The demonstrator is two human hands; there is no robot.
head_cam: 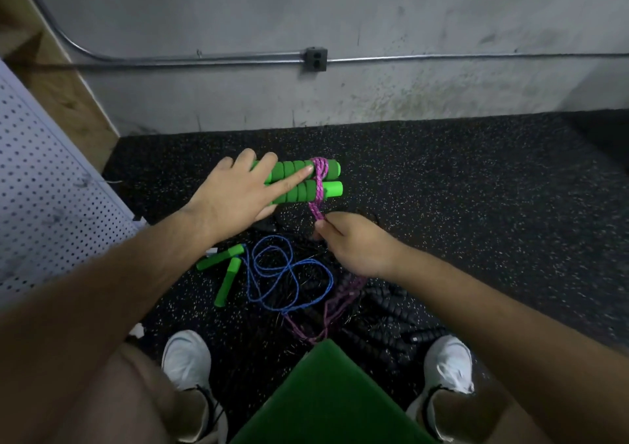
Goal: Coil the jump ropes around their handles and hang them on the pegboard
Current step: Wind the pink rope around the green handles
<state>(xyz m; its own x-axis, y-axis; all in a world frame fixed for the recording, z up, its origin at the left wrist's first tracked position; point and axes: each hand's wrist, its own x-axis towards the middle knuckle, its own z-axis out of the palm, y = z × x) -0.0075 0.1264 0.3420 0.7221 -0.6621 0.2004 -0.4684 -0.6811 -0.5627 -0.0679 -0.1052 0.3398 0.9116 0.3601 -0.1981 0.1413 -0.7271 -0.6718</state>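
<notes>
My left hand [238, 191] grips two green foam handles [303, 181] held side by side above the floor, its index finger stretched along them. A pink rope [319, 185] is wound a few turns around both handles near their right ends. My right hand [354, 242] pinches that rope just below the handles; the rest of it trails down to the floor [337, 304]. On the floor lies a second rope, blue [289, 273], in loose loops with its two green handles [224, 270]. A white pegboard [44, 185] stands at the left.
Black jump ropes with ribbed handles [394, 321] are piled on the speckled rubber floor between my white shoes [185, 358]. A green seat edge [326, 396] is under me. A grey wall with a conduit and an outlet box [316, 59] runs across the back.
</notes>
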